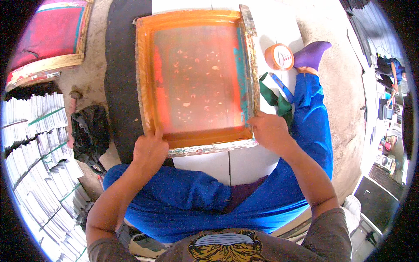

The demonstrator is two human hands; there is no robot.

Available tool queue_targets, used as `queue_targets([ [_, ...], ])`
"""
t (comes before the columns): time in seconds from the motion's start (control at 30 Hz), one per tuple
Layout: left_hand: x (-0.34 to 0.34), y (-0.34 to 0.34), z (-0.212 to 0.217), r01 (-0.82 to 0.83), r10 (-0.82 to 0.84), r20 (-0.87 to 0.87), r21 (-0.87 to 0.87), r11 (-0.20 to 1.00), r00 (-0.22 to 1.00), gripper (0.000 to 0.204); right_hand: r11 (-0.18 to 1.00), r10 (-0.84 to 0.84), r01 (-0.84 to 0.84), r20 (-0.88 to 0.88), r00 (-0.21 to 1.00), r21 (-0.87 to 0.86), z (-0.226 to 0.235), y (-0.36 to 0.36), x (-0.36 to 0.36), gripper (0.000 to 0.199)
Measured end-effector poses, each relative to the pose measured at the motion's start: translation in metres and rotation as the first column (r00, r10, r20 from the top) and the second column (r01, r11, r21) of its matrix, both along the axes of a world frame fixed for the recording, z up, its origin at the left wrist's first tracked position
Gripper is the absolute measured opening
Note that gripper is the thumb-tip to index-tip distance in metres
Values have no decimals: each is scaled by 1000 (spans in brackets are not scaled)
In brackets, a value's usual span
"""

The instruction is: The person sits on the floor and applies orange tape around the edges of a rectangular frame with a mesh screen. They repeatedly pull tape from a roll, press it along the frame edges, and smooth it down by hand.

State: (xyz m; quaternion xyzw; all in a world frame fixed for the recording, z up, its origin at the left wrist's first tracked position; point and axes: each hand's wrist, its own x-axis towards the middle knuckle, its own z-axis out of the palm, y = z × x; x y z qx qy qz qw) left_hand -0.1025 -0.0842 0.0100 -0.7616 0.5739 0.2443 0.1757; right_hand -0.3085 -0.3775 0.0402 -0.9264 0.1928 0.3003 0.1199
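Head view: both hands' fingers [153, 135] grip the screen-printing frame's [198, 76] near edge.

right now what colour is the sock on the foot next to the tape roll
Purple; the sock shows in the head view.

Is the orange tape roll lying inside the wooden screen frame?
No, the orange tape roll lies on the white surface outside the screen frame, off its right edge near the purple sock.
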Motion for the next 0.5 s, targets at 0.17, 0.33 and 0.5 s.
queue_targets([
  [0.17,9,1,0,-89,86,-48,-73,993,995,20,992,63,-74,118,991,98,-12,-7,-11,23],
  [0.33,7,-1,14,-158,108,-265,-178,971,958,29,980,166,-147,-145,975,131,2,9,7,28],
  [0.5,-4,7,3,-115,35,-310,-246,962,950,44,973,211,-178,-256,943,145,-1,8,14,30],
])
